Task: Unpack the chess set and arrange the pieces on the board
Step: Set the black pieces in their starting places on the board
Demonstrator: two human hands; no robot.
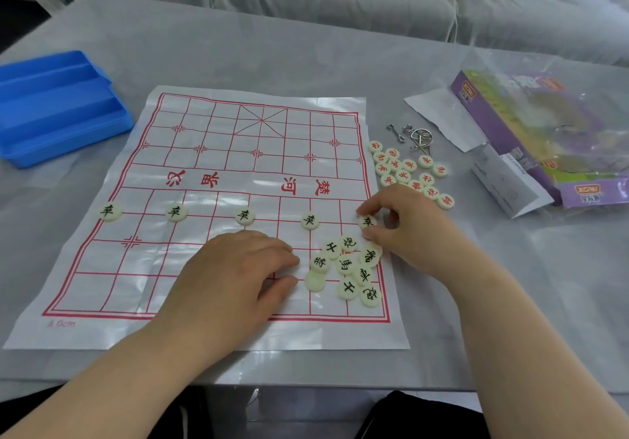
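Right hand [405, 224] pinches the soldier piece [367, 222] at its fingertips, left hand [235, 268] lies loose, palm-down on the board sheet [204, 166]; risk: either wrist clips the unsorted pile [347, 268] between the hands, scattering it across the slick sheet.

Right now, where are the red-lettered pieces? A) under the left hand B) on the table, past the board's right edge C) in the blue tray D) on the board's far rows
B: the red-lettered pieces lie clustered on the table, just off the board at its right edge.
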